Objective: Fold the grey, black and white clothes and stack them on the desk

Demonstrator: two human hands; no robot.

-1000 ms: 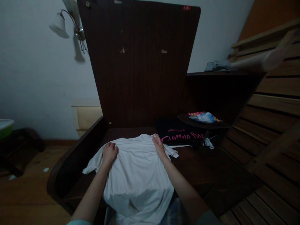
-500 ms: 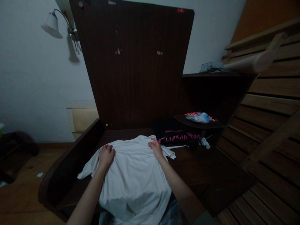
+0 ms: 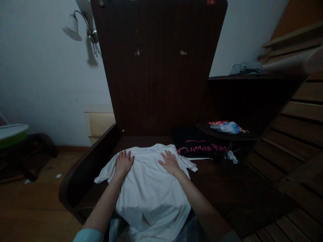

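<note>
A white T-shirt lies spread over the dark wooden desk, its lower part hanging over the front edge toward my lap. Near the shirt's upper left, my left hand rests flat on the cloth with its fingers apart. My right hand lies on the upper right of the shirt, palm down and fingers spread. Both short sleeves stick out sideways, and soft creases run across the fabric. Neither hand grips the cloth.
Behind the shirt's right side lies a black cloth item with pink lettering. A small shelf holds a blue-white plastic bag. Crumpled white tissue hangs below. A tall dark panel rises behind; a slatted wooden frame stands at right.
My right hand has flattened, its fingers now stretched out on the shirt. My left hand's fingers have also straightened and spread. The view has turned slightly left.
</note>
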